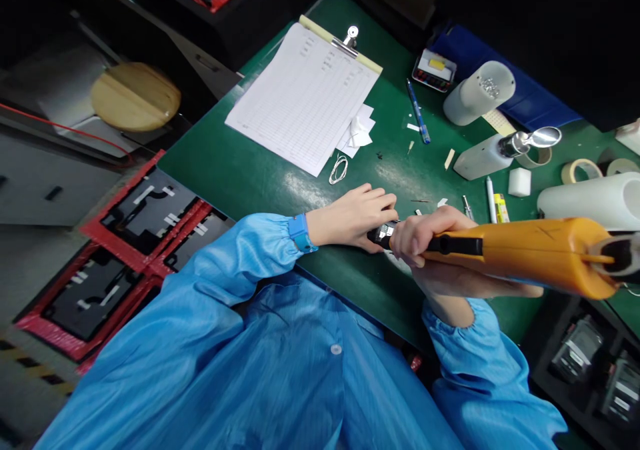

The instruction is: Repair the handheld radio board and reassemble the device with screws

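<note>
My right hand [425, 237] is wrapped around an orange electric screwdriver [540, 253] with a black lever on its side. The tool's wide end, with a hanging loop, points to the right, and its narrow end is towards my left hand. At that end a dark part with a shiny patch [384, 233] shows between my hands; whether it belongs to the tool cannot be made out. My left hand [353, 217] is low over the green table [295, 193], its fingers bent together around something mostly hidden beneath them. A blue band circles the left wrist.
Beyond my hands are a clipboard [305, 97] with a form, a coiled white cord [339, 169] and a blue pen [418, 111]. To the right are a white cup of screws [465, 100], a pump bottle [483, 157] and tape rolls [580, 170]. A black tray [545, 363] holds devices.
</note>
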Motion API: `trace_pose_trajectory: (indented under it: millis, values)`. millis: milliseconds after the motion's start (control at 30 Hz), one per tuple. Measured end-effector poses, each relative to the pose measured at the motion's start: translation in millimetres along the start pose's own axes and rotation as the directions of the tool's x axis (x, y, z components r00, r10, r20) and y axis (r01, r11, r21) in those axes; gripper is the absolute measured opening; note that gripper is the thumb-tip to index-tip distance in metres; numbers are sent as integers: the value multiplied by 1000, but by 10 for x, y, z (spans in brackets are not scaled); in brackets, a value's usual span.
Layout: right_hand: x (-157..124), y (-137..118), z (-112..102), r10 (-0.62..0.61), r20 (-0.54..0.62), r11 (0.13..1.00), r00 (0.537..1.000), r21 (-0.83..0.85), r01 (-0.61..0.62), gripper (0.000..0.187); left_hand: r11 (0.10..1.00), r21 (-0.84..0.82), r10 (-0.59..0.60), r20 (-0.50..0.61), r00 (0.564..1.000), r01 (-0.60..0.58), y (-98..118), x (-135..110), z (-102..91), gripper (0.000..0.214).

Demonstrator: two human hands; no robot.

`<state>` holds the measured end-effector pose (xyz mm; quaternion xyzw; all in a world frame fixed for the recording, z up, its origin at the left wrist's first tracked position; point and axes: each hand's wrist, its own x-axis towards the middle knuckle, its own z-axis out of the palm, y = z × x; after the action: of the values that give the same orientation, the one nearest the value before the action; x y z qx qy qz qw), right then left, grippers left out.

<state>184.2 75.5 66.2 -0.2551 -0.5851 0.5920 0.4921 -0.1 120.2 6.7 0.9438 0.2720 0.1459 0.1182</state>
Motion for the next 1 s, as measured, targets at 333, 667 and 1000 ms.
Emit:
trace_pose_trajectory:
  millis: [333,667,1000]
  values:
    - [-117,21,-214,181,44,972,983,-162,-171,73,999,-19,25,-34,999,-26,-30,-16,58,47]
    - [52,35,-78,-13,58,994,998,112,7,79,989,-147,-10,-26,1000,6,-50,-31,-17,46]
    - [981,-58,-39,-255,-459,956,851,10,292,90,942,-303,-164,-47,985,142,-370,-86,-65,67]
